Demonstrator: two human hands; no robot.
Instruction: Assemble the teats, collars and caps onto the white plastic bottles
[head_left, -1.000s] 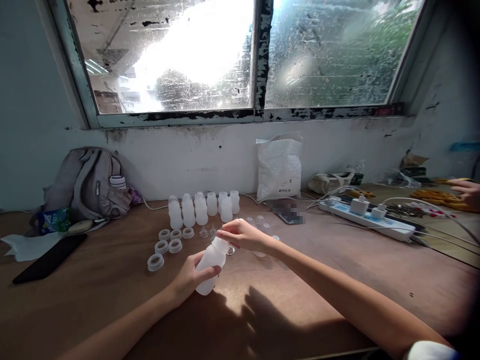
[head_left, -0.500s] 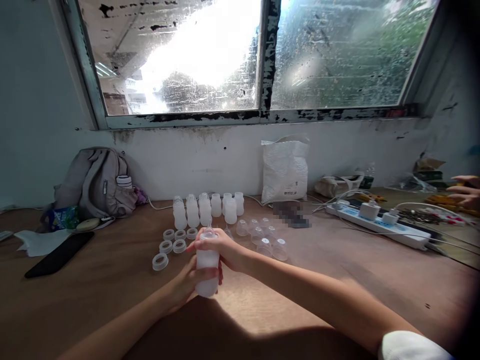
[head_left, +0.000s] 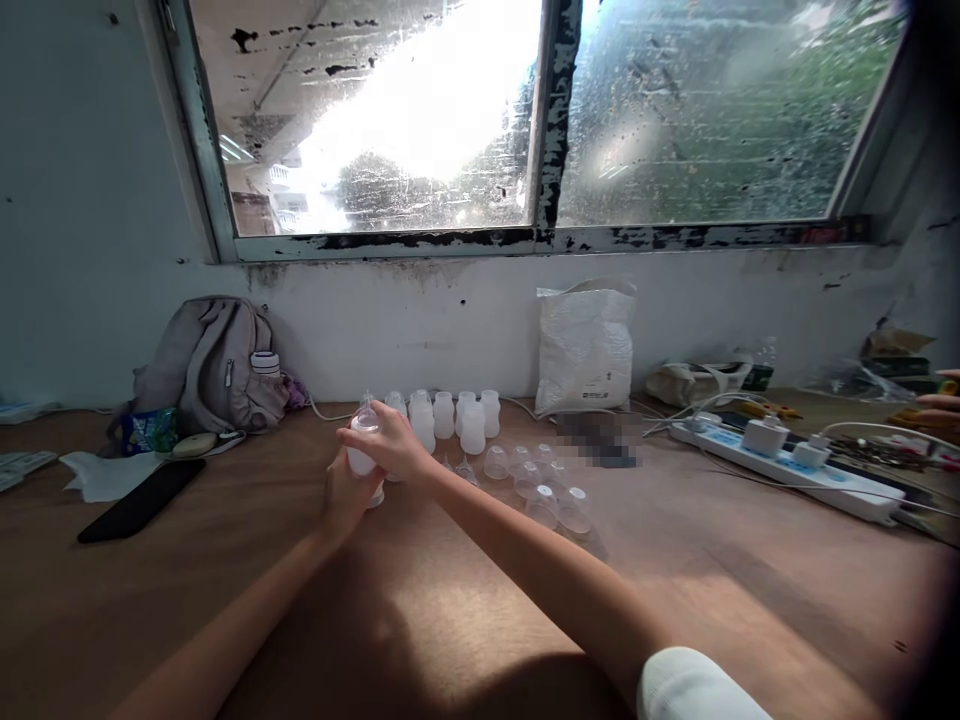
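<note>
A translucent white baby bottle [head_left: 361,461] with a clear teat on top is between my hands at the left of the bottle group. My left hand [head_left: 349,496] wraps round the body from the near side. The fingers of my right hand [head_left: 397,440] close about the bottle's neck, just under the teat. Behind and to the right stand several white bottles [head_left: 472,428]. Two clear teats [head_left: 466,471] lie right of my right hand, beside several clear dome caps [head_left: 541,505]. A pale round edge shows below my hands; the loose rings are mostly hidden.
A black phone [head_left: 142,500] lies at the left, before a grey backpack [head_left: 214,365]. Against the wall stands a white plastic bag [head_left: 585,350]. A power strip [head_left: 795,470] with cables lies at the right. Another person's hand [head_left: 941,400] shows at the right edge.
Both my hands have carried the bottle leftward and away from me, toward the row of bottles. The view has swung slightly left.
</note>
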